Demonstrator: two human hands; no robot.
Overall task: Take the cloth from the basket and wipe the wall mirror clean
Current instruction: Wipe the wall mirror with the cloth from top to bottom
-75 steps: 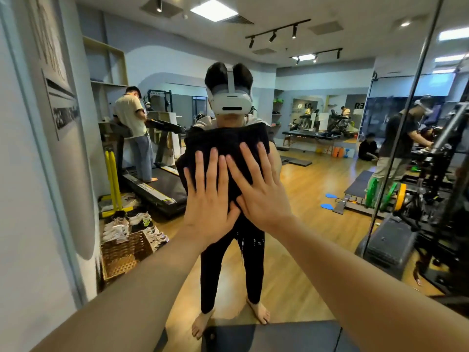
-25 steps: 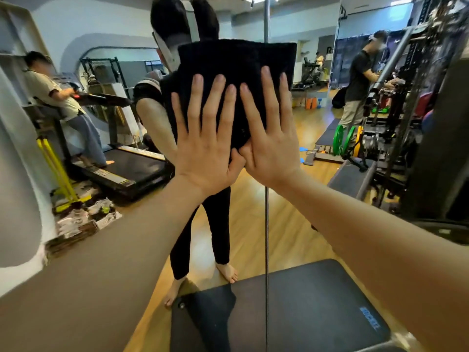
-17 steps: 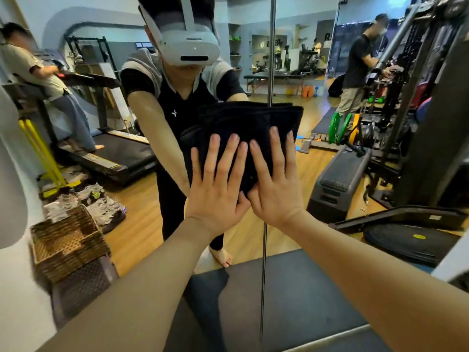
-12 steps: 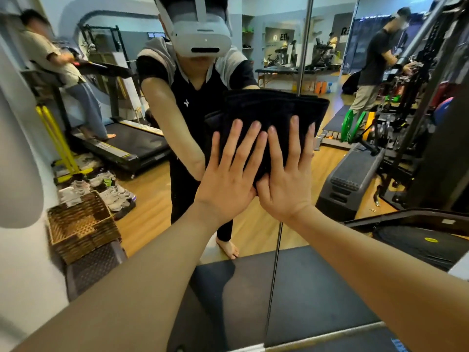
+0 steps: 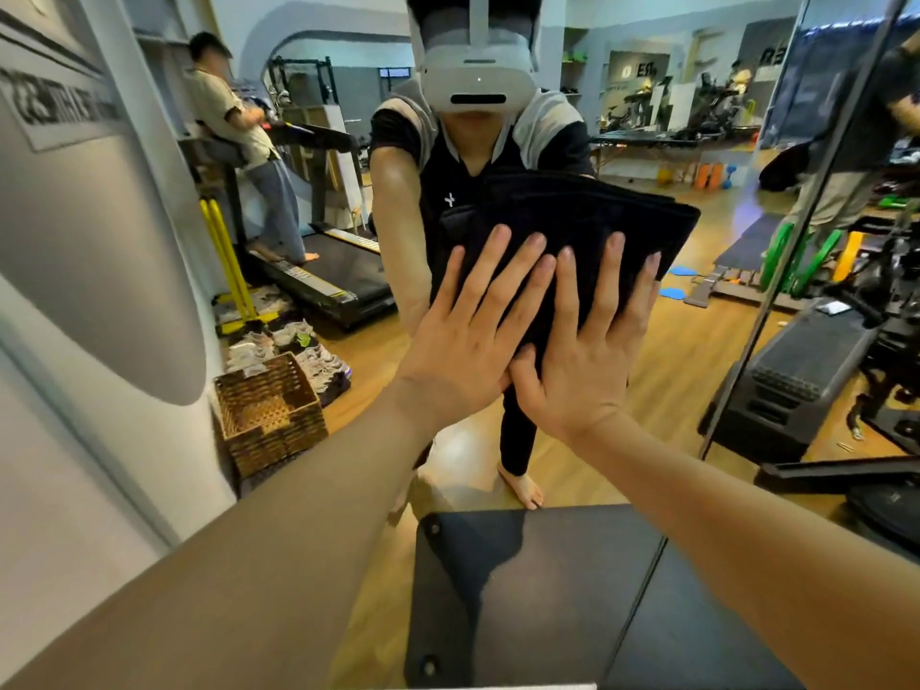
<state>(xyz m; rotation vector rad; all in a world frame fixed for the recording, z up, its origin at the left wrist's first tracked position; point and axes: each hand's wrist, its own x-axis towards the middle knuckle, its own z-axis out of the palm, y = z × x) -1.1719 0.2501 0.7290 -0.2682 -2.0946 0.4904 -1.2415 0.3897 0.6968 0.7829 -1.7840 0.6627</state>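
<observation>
A folded black cloth [image 5: 572, 216] lies flat against the wall mirror [image 5: 697, 341] at chest height. My left hand [image 5: 473, 336] and my right hand [image 5: 592, 346] press on it side by side, palms flat and fingers straight and spread. The cloth's lower part is hidden under both hands. The woven basket [image 5: 269, 415] shows in the mirror's reflection at the lower left, with nothing seen inside it. My own reflection with a headset stands behind the cloth.
A vertical seam [image 5: 791, 271] between mirror panels runs just right of the cloth. A white wall [image 5: 74, 341] borders the mirror on the left. A dark mat [image 5: 537, 590] lies on the floor below. Reflected are a treadmill, shoes, gym machines and other people.
Both hands slid the cloth down the mirror from head height to chest height, then left across the panel seam; the seam now lies to its right.
</observation>
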